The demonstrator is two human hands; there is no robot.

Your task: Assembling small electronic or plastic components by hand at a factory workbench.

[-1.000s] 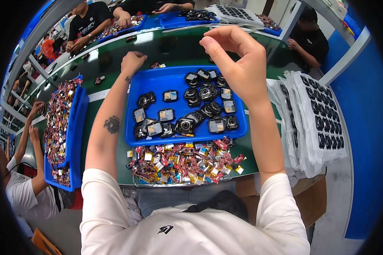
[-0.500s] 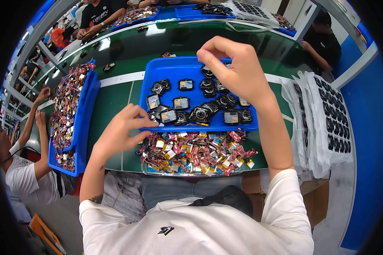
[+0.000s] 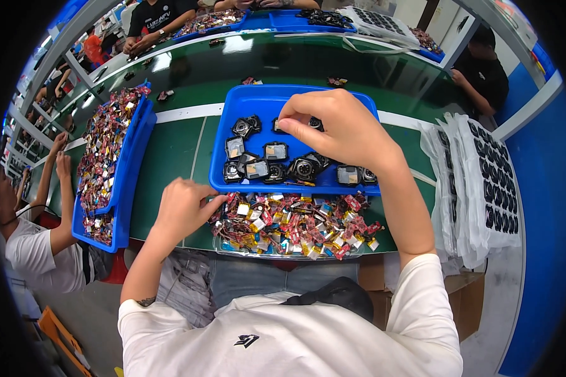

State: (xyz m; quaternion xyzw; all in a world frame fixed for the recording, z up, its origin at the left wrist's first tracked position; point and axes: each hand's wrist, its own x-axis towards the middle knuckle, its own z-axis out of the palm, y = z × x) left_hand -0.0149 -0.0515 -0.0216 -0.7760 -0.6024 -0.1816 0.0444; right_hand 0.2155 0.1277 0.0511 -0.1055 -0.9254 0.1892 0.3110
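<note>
Sorting step in hand, by the look of it. Right hand (image 3: 336,129) is over the blue tray (image 3: 245,100), fingertips pinched near a small black round part (image 3: 314,124) at the tray's far side — whether it is gripped, cannot tell. Left hand (image 3: 181,206) is loosely curled, fingers at the pile of small red-and-yellow components (image 3: 295,225) beside the tray's near edge. Next move likely calls for a fine pinch — one piece clear of its neighbours.

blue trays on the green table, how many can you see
4: one under the right hand at centre, one at left, two at the far edge. More may be hidden.
</note>
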